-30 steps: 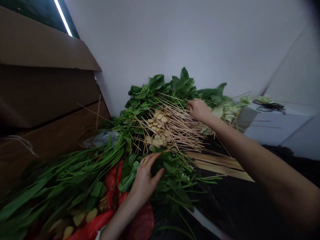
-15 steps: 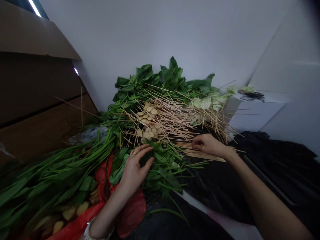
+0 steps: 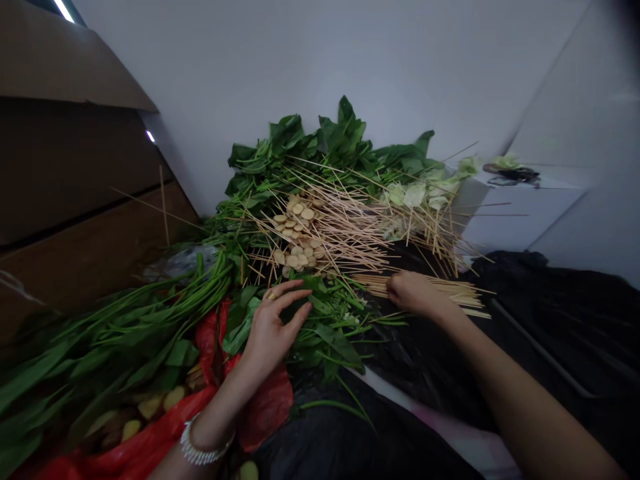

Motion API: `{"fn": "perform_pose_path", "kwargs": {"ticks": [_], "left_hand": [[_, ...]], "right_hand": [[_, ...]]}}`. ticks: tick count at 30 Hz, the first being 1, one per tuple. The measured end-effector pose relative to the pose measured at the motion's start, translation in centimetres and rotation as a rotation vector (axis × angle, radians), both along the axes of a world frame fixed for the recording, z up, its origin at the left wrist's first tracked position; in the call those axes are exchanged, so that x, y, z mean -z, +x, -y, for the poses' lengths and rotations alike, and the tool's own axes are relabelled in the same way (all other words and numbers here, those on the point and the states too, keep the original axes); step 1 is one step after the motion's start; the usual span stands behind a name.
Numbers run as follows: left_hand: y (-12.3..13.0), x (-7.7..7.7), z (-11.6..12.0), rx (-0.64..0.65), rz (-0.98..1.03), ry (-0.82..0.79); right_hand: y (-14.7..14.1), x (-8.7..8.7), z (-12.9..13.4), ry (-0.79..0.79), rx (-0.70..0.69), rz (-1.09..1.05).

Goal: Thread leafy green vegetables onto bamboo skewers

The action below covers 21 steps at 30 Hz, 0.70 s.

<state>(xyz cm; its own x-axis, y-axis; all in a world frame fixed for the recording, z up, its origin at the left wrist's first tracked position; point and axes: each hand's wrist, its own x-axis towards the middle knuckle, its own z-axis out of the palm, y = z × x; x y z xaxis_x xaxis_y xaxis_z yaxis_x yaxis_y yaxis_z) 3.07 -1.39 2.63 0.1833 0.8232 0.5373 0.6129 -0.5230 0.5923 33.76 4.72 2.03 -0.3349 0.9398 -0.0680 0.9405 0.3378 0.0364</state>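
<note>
My left hand (image 3: pixel 280 323) hovers over or rests against the pile of cut leafy greens (image 3: pixel 333 333), its fingers stretched and apart with nothing visible in them. At the left end of a bundle of bare wooden skewers (image 3: pixel 463 295), my right hand (image 3: pixel 413 292) is closed, fingers curled down. What those fingers pinch, if anything, is hidden. Just behind the greens lie skewers threaded with round pale slices (image 3: pixel 300 257), which look like potato. Their bare sticks point right. Skewered pale cabbage-like leaves (image 3: pixel 414 195) lie farther back on the right.
Long-stemmed greens (image 3: pixel 150 333) spread at left beside a red plastic bag (image 3: pixel 200 400) with potato-like pieces near it. More leafy greens (image 3: pixel 345 137) lean against the white wall. A cardboard box (image 3: pixel 75 173) stands at left. Black plastic (image 3: pixel 560 313) covers the right side.
My right hand has closed further and dropped slightly against the bare skewers. My left hand stays nearly in place, fingers still apart. The view has shifted a little.
</note>
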Motion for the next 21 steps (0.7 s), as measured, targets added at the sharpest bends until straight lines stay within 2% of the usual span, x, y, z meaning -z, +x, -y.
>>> {"fn": "perform_pose_path", "kwargs": {"ticks": [5, 8, 13, 17, 21], "left_hand": [[0.2, -0.5, 0.5, 0.111, -0.109, 0.025], [-0.1, -0.9, 0.6, 0.17, -0.282, -0.006], [-0.7, -1.4, 0.5, 0.183, -0.553, -0.034], [-0.6, -1.4, 0.4, 0.199, -0.584, -0.023], [-0.5, -1.3, 0.5, 0.183, -0.539, 0.021]], "right_hand": [[-0.6, -0.5, 0.4, 0.077, -0.081, -0.1], [-1.2, -0.9, 0.6, 0.136, -0.143, -0.215], [-2.1, -0.7, 0.8, 0.183, -0.266, -0.438], [-2.4, -0.5, 0.8, 0.161, -0.361, -0.722], [-2.7, -0.3, 0.9, 0.143, -0.345, -0.795]]}}
